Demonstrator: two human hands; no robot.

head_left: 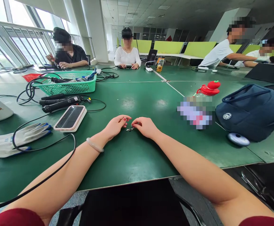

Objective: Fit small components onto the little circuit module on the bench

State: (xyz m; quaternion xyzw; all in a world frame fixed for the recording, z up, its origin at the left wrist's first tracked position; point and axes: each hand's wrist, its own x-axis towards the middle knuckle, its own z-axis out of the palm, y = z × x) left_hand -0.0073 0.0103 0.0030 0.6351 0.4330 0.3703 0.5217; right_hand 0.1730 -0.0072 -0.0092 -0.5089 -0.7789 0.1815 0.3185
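Above the green table (118, 150) my left hand (116, 126) is closed in a pinch, with a small metallic bit showing at its fingertips. Close beside it, my right hand (145, 126) is also closed, thumb and fingers pressed together at a small silver-and-black piece (129, 129). That piece hangs or lies just under the fingertips, perhaps touching the table; its kind is too small to tell. The two hands' fingertips are almost touching. A pale bangle (94, 145) circles my left wrist.
Left: a phone (70, 118), black cabled devices (61, 103), a glove (19, 139) and a green basket (68, 83); a cable (75, 146) crosses my left forearm. Right: a red-lidded bottle (208, 89), a blue bag (252, 110) and a white round object (238, 139). Several people sit or stand around the table.
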